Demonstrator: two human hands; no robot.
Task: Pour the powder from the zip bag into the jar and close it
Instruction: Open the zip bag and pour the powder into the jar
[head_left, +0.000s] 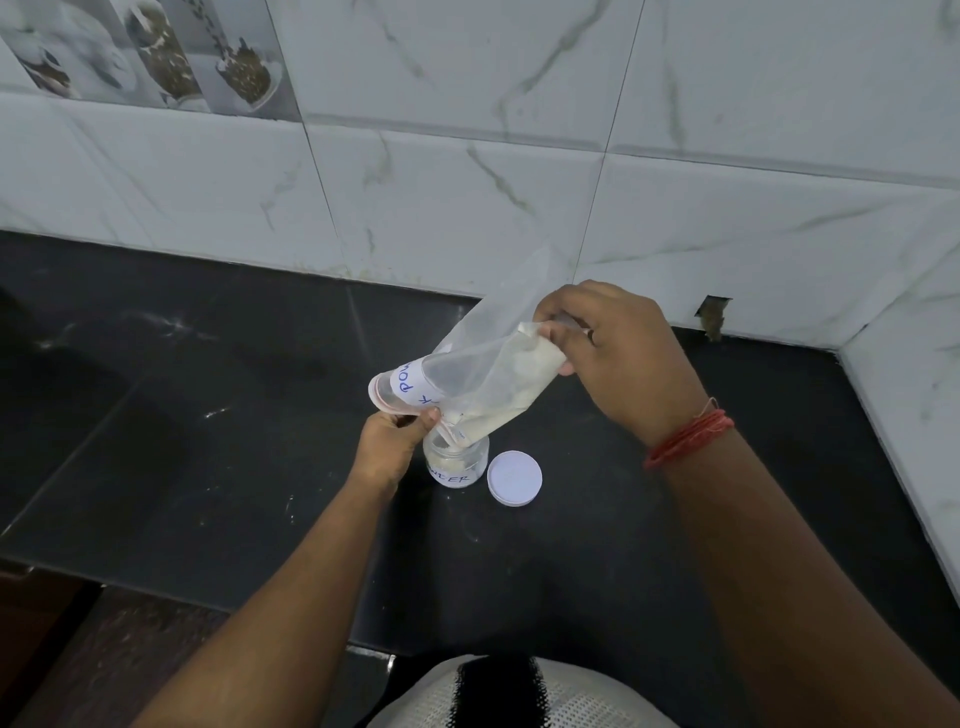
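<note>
Right hand (618, 358) gripped raised bottom end of zip bag (483, 374); left hand (392, 441) pinched bag mouth, tilted over open jar (456, 462) (powder (511, 384) inside bag). Lid (515, 478) lay on counter (208, 415) at jar's 3 o'clock.

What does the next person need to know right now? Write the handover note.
Left hand: pinches the zip bag at its mouth, beside the jar.
Right hand: holds the bag's raised bottom end, tilting it.
Jar upright on the black counter, open, some powder inside. Lid lies flat to its right.
Done: bag opened, pouring under way.
Left: empty the powder remaining in the bag, then fit the lid.
</note>
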